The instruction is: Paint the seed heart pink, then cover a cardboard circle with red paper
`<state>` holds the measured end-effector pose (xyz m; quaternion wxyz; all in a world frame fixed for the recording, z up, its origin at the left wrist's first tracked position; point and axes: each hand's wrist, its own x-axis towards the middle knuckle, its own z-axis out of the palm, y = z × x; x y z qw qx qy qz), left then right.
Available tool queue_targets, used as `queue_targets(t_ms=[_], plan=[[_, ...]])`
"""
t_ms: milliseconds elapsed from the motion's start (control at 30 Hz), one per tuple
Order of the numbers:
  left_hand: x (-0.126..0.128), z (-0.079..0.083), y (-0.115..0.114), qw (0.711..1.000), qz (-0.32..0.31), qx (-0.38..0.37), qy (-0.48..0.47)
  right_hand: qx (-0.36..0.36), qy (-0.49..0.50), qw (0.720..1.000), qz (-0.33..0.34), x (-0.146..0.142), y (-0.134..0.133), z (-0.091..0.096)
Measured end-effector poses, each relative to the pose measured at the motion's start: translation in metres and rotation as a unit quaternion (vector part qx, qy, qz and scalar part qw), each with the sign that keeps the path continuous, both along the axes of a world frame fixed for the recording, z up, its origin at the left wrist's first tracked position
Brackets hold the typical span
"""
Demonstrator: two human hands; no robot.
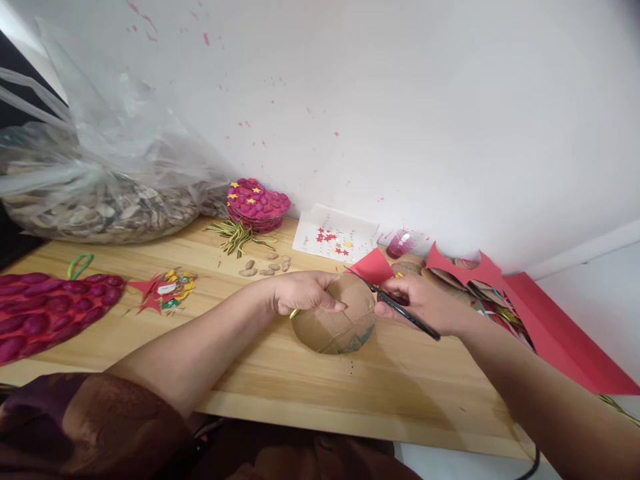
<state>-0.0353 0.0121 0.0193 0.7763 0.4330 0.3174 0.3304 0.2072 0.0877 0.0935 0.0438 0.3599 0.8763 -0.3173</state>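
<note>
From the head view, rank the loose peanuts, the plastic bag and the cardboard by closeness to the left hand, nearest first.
1. Cardboard: held in the left hand.
2. Loose peanuts: just beyond it, slightly left.
3. Plastic bag: far left, toward the back.

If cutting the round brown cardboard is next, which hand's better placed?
Probably right: the right hand holds a slim black tool, seemingly scissors, near the round brown cardboard; the left hand pinches that cardboard.

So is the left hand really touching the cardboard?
Touching. The head view shows the left hand gripping the cardboard, its thumb lying across the face.
</note>
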Motion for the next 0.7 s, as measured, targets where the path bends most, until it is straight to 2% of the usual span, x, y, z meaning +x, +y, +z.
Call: queue_targets(t_ms=[167,400,700], plan=[[0.0,0.0,0.0,1.0,-0.004,0.007,-0.002,-0.016,-0.006,1.0,-0.01,0.001,0.0,0.0],[0.0,-0.003,0.002,1.0,-0.014,0.011,0.013,-0.003,-0.005,1.0,-0.012,0.001,-0.001,0.001],[0.0,-0.005,0.003,0.998,-0.029,0.045,0.038,0.025,-0.081,0.996,-0.006,-0.003,-0.004,0.023]])
